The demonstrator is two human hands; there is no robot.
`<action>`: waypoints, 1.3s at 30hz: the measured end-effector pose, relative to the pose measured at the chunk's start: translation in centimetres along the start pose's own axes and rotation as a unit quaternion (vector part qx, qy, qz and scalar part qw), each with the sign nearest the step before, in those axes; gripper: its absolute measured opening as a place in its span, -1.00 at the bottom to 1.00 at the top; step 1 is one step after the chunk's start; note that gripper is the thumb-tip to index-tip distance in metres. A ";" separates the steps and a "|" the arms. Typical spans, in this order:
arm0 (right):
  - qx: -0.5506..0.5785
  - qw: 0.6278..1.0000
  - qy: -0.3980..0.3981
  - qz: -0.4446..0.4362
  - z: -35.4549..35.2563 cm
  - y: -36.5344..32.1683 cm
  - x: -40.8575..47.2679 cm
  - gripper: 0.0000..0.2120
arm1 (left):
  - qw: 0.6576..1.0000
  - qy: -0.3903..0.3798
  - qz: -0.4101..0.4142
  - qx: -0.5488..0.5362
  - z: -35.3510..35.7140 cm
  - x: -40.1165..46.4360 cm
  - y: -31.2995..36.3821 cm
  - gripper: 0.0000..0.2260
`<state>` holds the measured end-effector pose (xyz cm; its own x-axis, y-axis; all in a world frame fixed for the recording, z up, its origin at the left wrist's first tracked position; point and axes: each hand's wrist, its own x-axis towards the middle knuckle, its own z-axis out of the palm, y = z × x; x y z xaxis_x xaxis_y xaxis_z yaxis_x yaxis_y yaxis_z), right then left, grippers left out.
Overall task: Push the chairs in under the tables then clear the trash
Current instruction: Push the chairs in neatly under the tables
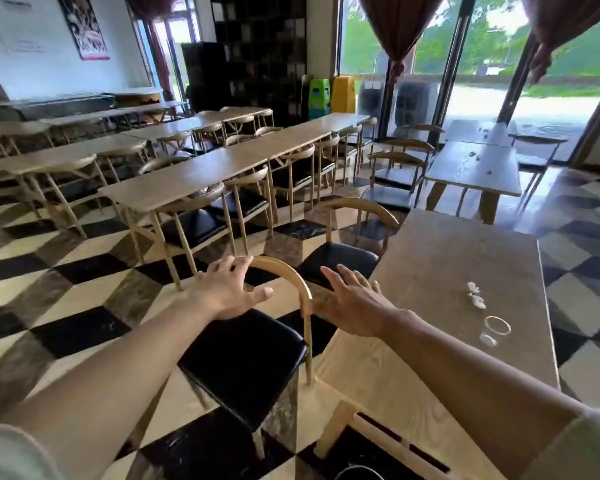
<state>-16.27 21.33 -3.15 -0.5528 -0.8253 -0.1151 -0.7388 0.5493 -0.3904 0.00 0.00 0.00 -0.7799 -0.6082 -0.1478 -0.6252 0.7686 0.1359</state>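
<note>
A wooden chair [246,362] with a black seat and curved backrest stands beside the near wooden table [440,271], not under it. My left hand [229,292] rests over the top of the backrest, fingers spread and loosely curled. My right hand [350,303] hovers flat with straight fingers by the backrest's right end at the table's edge. A second chair [343,258] stands farther along the same table side. On the table lie crumpled white paper scraps [475,296] and a clear plastic cup [496,327].
Rows of tables with tucked-in chairs [194,188] fill the left and middle. A far table [478,168] by the glass doors carries small litter, with chairs [399,168] pulled out beside it. The floor is a checkered tile. A dark bin rim [361,474] shows at the bottom.
</note>
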 end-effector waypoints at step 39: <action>0.211 0.964 -0.053 0.155 25.6 -32.5 70.1 -0.20 | 0.995 -0.100 0.012 -0.017 2.0 53.9 -54.8 -0.08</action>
<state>-21.19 -57.71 -21.89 -0.6631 -0.6513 -0.3689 -0.3101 0.6876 -0.6566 -7.68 -74.52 -17.34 -0.7753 -0.5349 -0.3359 -0.6093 0.7734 0.1749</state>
